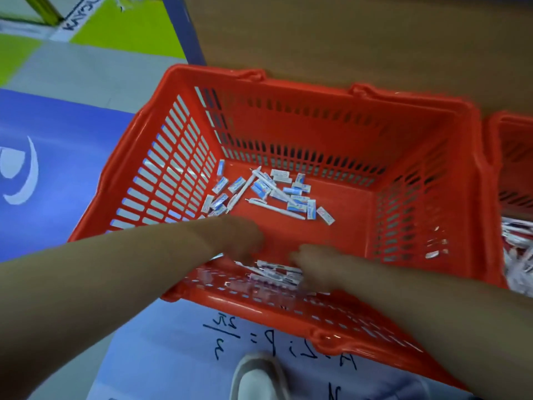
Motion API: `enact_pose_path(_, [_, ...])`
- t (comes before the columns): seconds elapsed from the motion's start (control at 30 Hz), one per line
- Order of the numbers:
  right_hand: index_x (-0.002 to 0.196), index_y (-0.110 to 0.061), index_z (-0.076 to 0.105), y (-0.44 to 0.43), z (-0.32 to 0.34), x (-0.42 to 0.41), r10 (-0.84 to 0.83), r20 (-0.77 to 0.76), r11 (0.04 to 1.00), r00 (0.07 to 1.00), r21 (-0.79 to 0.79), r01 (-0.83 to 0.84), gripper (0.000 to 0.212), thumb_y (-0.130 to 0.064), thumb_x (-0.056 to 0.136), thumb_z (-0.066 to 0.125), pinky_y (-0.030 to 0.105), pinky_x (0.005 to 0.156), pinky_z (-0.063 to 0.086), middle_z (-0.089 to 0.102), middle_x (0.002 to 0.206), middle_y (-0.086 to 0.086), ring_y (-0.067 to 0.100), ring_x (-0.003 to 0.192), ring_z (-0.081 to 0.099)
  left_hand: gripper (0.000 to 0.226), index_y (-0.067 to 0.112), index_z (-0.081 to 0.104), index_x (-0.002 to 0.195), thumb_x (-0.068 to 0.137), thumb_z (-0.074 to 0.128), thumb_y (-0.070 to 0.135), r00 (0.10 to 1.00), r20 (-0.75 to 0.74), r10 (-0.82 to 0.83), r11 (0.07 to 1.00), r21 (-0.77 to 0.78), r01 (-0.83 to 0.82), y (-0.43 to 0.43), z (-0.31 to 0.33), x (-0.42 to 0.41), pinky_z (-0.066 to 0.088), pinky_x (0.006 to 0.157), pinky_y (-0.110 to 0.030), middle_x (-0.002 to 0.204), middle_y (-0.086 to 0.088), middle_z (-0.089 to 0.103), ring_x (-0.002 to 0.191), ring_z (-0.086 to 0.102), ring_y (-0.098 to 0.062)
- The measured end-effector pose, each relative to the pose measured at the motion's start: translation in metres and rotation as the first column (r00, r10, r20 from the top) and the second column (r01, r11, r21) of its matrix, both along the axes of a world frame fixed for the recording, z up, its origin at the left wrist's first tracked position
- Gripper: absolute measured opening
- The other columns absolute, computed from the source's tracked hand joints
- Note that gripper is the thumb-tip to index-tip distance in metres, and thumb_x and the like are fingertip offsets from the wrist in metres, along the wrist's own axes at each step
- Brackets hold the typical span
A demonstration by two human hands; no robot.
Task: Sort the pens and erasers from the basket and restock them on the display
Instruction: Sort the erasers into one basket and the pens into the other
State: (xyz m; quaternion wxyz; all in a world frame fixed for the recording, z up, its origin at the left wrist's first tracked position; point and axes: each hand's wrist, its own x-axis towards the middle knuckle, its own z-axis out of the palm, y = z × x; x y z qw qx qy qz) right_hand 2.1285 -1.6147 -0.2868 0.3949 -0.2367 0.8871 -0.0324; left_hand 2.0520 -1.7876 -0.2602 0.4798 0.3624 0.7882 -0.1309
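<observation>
Against the near wall of the orange basket [317, 119], both hands reach down to its floor: the left hand [236, 241] from the left and the right hand [314, 267] from the right. Just between them lies a small cluster of white pens [274, 272]. Both hands are blurred, so I cannot tell how far the fingers are curled or whether either has hold of a pen. Toward the basket's far left corner, blue-and-white erasers [291, 194] lie scattered and mixed with a few loose pens [274, 207]. A second basket [513, 168], just beside the first on its right, holds more white items. A wooden panel [346, 39] rises behind the basket, and a white shoe [256, 376] stands on the floor in front of it.

The step in hand looks like sorting, with pens being gathered apart from erasers. The next move probably calls for closing on the near cluster as one bundle and lifting it clear of the rim, before picking the far pens out from among the erasers.
</observation>
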Motion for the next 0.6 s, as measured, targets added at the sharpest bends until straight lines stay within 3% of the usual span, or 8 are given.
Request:
enact_pose_path(0.17, [0.117,-0.012,0.048,-0.001,-0.012,-0.001,-0.022,-0.032,0.999,0.999,-0.038,0.02,0.052,-0.031,0.076,0.073,0.033,0.08,0.044,0.054,0.117,0.012,0.032,0.106,0.056,0.047,0.011,0.06,0.119,0.086,0.06,0.045,0.956,-0.046,-0.289,0.957,-0.027,0.288,0.007,-0.029,0.001,0.046,0.094,-0.038,0.121,-0.008,0.062,0.111,0.057,-0.028])
enact_pose_path(0.33, [0.105,-0.011,0.058,0.007,-0.014,-0.019,-0.084,-0.071,0.996,0.994,0.016,0.085,0.025,-0.024,0.083,0.064,0.028,0.072,0.041,0.061,0.114,0.013,0.032,0.103,0.06,0.034,0.016,0.061,0.116,0.089,0.058,0.037,0.94,-0.204,-0.273,0.959,0.02,0.283,0.008,-0.036,-0.008,0.051,0.082,-0.037,0.118,-0.007,0.062,0.107,0.061,-0.028])
enact_pose_path(0.47, [0.097,-0.014,0.061,0.023,-0.018,-0.026,-0.21,-0.089,0.974,0.974,0.063,0.216,0.027,-0.036,0.081,0.065,0.028,0.071,0.045,0.065,0.108,0.011,0.029,0.098,0.062,0.029,0.01,0.063,0.107,0.093,0.047,0.03,0.931,-0.333,-0.148,0.978,0.093,0.189,0.004,-0.026,-0.016,0.05,0.078,-0.037,0.11,-0.011,0.065,0.102,0.062,-0.032])
enact_pose_path(0.53, [0.097,-0.014,0.063,0.029,-0.019,-0.029,-0.292,-0.074,0.951,0.954,0.079,0.298,0.029,-0.04,0.085,0.06,0.029,0.073,0.047,0.067,0.106,0.011,0.029,0.096,0.063,0.036,0.007,0.065,0.102,0.092,0.048,0.038,0.938,-0.31,-0.153,0.972,0.125,0.2,0.003,-0.021,-0.019,0.048,0.078,-0.036,0.104,-0.013,0.067,0.099,0.062,-0.032])
enact_pose_path(0.6, [0.098,-0.012,0.064,0.032,-0.018,-0.033,-0.36,-0.049,0.928,0.932,0.087,0.363,0.031,-0.04,0.09,0.054,0.029,0.073,0.046,0.067,0.106,0.011,0.029,0.097,0.062,0.042,0.008,0.065,0.105,0.09,0.053,0.045,0.943,-0.178,-0.279,0.949,0.099,0.3,0.005,-0.019,-0.008,0.047,0.081,-0.035,0.106,-0.011,0.067,0.1,0.062,-0.031])
